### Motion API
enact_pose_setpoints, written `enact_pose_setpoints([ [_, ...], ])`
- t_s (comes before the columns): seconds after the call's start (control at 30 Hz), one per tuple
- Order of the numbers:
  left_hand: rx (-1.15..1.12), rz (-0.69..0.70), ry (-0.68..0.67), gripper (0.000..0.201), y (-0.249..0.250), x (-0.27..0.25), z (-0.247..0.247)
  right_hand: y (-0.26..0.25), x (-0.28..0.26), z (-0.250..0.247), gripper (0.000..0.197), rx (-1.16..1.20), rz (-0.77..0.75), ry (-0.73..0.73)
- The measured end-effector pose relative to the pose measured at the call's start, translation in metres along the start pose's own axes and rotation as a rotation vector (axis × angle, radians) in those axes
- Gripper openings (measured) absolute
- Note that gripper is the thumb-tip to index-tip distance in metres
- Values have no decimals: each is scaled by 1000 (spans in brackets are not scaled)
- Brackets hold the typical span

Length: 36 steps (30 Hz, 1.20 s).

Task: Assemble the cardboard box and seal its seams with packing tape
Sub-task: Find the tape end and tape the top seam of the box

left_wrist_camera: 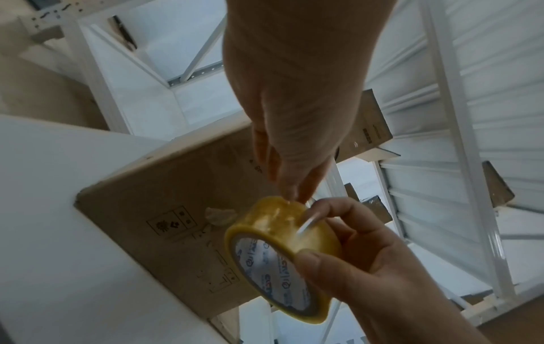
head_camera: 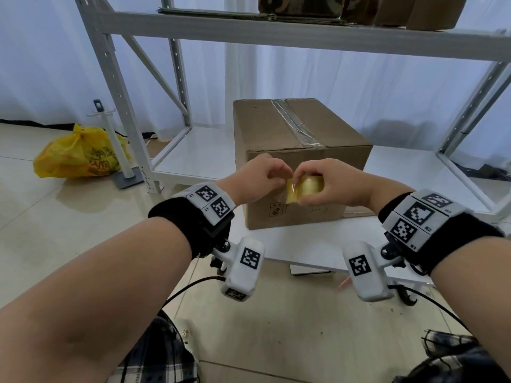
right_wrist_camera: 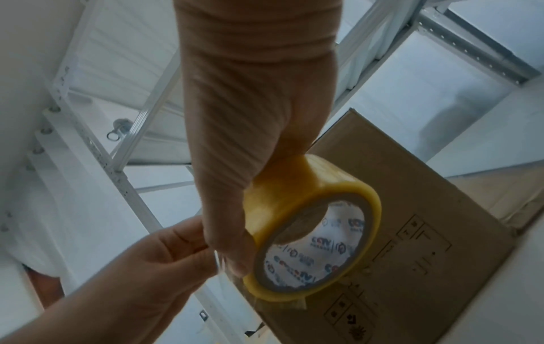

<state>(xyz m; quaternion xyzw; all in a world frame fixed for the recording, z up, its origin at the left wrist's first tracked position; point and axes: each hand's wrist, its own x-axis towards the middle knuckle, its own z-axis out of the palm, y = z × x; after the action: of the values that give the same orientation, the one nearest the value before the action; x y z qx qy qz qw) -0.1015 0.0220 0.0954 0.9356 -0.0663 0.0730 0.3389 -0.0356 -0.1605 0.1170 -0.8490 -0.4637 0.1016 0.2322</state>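
1. Nearest the camera, my two forearms reach forward over the tiled floor, each wrist wrapped in a black band with white marker blocks.
2. My right hand grips the roll of packing tape, thumb on one side of the roll and fingers over the other. The roll is yellowish and translucent, with a white printed core that shows in the wrist views.
3. My left hand is curled, its fingertips pinching at the outer surface of the roll, just beside my right hand; I cannot tell whether a loose end is lifted.
4. Both hands and the roll hang in front of the cardboard box, covering part of its near face and the printed handling symbols there.
5. The box stands closed on a low white shelf board, a strip of clear tape running along its top seam.
6. Far left, a yellow plastic bag lies on the floor beside a white post on a grey base.
7. Above, the grey metal rack carries more brown boxes.
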Motion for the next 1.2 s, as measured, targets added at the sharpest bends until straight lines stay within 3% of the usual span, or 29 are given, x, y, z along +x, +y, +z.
enact_pose_setpoints([
  [0.13, 41, 109, -73, 17, -2, 2, -1, 2, 0, 1, 28, 60, -14, -90],
  [0.3, 264, 195, -117, 15, 1, 3, 0, 5, 2, 5, 30, 109, 9, -126],
  [0.7, 357, 190, -52, 11, 3, 2, 2, 6, 3, 6, 31, 123, 16, -105],
  [0.87, 226, 146, 53, 18, 0, 2, 2, 6, 2, 4, 32, 173, -2, -21],
  [1.0, -2, 159, 100, 29, 6, 1, 0, 8, 3, 0, 28, 306, -15, 175],
  [1.1, -6, 205, 123, 37, 12, 2, 0, 4, 5, 0, 26, 316, -22, 221],
  [1.2, 10, 164, 149, 35, 13, 4, 1, 3, 7, 5, 28, 237, 21, 254],
])
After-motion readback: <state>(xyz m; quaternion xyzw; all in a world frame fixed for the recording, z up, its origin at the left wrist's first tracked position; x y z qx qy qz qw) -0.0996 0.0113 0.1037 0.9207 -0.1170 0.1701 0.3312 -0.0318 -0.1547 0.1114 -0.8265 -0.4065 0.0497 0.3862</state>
